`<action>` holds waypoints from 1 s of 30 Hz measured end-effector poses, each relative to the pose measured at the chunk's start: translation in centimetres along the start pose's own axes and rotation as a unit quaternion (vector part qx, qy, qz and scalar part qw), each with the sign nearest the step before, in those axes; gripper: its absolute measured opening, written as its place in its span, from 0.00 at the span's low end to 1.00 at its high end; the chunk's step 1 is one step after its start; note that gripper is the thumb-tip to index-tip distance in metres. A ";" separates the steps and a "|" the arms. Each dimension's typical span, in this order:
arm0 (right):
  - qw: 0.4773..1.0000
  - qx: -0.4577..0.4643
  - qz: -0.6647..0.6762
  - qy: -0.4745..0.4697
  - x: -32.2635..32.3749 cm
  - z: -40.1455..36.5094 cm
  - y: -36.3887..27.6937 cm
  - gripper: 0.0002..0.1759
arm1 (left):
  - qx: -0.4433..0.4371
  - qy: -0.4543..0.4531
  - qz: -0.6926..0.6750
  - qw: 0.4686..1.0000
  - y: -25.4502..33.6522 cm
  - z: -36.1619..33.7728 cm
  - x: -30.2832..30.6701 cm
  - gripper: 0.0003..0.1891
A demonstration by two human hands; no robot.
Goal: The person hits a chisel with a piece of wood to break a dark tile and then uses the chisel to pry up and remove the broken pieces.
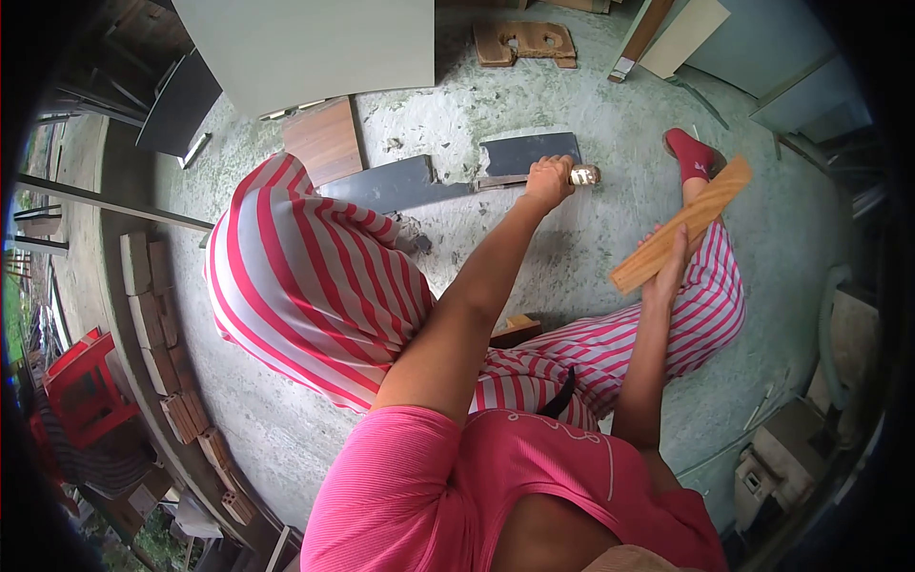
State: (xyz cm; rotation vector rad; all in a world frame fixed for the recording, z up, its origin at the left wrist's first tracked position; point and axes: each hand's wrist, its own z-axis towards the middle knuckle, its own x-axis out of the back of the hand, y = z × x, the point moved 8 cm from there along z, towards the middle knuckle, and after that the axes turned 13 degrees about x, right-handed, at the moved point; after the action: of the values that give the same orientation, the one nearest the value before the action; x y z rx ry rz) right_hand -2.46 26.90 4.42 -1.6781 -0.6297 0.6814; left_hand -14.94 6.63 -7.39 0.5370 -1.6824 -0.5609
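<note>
My left hand is stretched forward and shut around a small shiny metal object, just over a dark grey board piece lying on the concrete floor. My right hand grips a light wooden strip that slants up to the right above my right knee. My legs in pink-and-white striped trousers are bent out to both sides, and a red sock shows at the far right foot.
A second grey board, a brown wood-grain panel and a large pale sheet lie ahead on the floor. Bricks line the left edge beside a red stool. Wood offcuts lie further back.
</note>
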 end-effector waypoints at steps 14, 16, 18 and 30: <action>0.989 -0.139 0.040 -0.036 0.9 -0.7 4.7 0.30 | 0.002 -0.011 0.024 1.000 -0.7 -0.2 -0.7 0.15; 0.999 -0.038 -0.001 0.003 1.0 -0.7 4.1 0.41 | 0.001 -0.014 0.024 1.000 -0.7 0.1 -0.8 0.15; 0.997 0.003 -0.032 -0.063 0.1 -1.0 5.6 0.45 | 0.002 -0.018 0.027 0.999 -0.9 0.0 -0.6 0.15; 0.994 -0.095 -0.007 -0.057 0.0 -1.7 5.9 0.31 | 0.027 -0.003 0.050 0.998 -1.2 -0.3 -0.3 0.14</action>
State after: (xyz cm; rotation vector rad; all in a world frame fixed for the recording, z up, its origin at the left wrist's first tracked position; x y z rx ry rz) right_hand -0.90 24.57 -1.10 -1.8177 -0.8071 0.7295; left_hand -14.55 5.80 -8.32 0.4882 -1.7238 -0.4463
